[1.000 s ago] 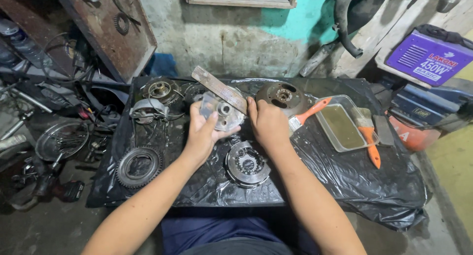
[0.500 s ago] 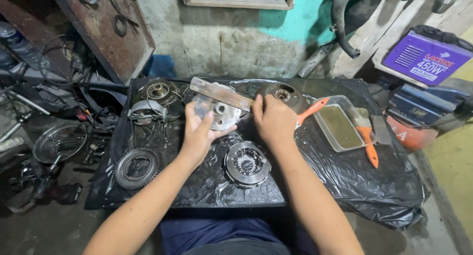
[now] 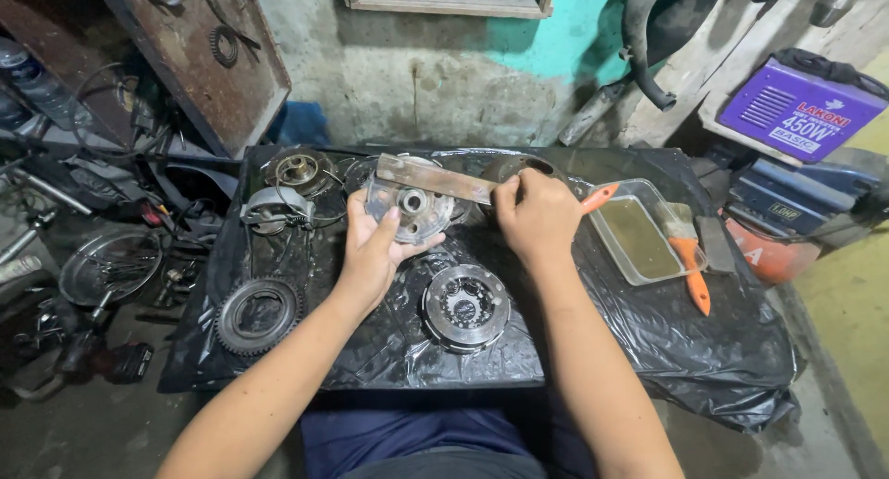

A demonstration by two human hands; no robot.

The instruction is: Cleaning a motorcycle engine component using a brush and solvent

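Two hands work one part: the left hand cups a round silver metal hub; the right hand, closed, presses a flat grey metal bar lying left-right across it, far on the desk.

Single head view, looking steeply down, close over black-sheeted table.
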